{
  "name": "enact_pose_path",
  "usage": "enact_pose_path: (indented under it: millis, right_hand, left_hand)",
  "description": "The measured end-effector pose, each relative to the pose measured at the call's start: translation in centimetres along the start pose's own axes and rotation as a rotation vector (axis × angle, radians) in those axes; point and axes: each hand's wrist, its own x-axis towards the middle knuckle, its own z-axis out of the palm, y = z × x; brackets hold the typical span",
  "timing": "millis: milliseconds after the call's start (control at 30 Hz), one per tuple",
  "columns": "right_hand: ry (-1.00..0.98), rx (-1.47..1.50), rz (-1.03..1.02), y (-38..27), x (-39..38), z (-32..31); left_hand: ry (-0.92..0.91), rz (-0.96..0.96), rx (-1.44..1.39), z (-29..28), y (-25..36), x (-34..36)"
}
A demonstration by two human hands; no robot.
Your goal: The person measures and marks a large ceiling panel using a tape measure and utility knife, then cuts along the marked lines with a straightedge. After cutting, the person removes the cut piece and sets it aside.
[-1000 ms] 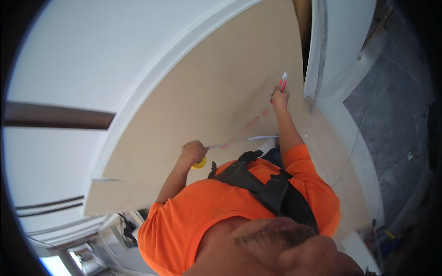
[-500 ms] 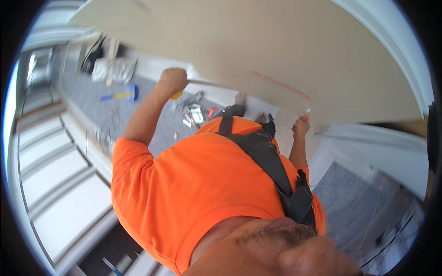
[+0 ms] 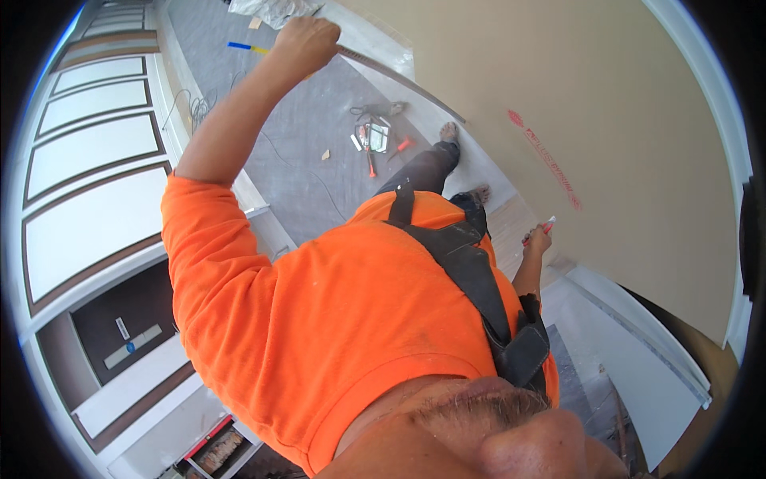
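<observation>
My left hand (image 3: 307, 44) is closed in a fist at the upper left, around a tape measure (image 3: 405, 80) whose case is mostly hidden by the fingers. Its narrow blade runs from the fist to the edge of a large tan plasterboard sheet (image 3: 630, 136) with red print. At the right, my right hand (image 3: 537, 237) is closed on a slim red utility knife (image 3: 550, 223) with a pale tip. That tip points at the board's face, close to its lower edge; I cannot tell whether it touches.
Loose tools (image 3: 373, 137) and a cable lie on the grey floor (image 3: 287, 176) beside my feet. A blue and yellow tool (image 3: 243, 46) rests farther off, near plastic sheeting (image 3: 275, 9). White panels (image 3: 96, 211) line the left side. Another pale board (image 3: 638, 351) leans at the lower right.
The view has turned, so the board sits farther right. My left hand has moved up in the picture, still on the tape measure. My right hand keeps the knife near the board's edge.
</observation>
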Motion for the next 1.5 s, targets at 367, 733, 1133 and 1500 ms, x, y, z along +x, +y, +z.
enact_pose_path:
  millis: [367, 733, 1133, 1500]
  right_hand:
    - [0.054, 0.026, -0.087, -4.3, -0.2, 3.0]
    - [0.31, 0.278, 0.127, -1.7, -9.2, 14.5]
    - [0.381, 0.174, 0.253, 0.8, -15.5, 20.8]
    - [0.287, 0.266, 0.069, -8.2, -10.8, 22.8]
  left_hand:
    - [0.089, 0.071, 0.155, 9.5, -7.8, 10.9]
    - [0.138, 0.452, 0.216, 9.4, -13.0, 24.3]
    - [0.153, 0.626, 0.276, 12.0, -14.8, 32.5]
    - [0.106, 0.686, 0.308, 9.4, -12.0, 35.5]
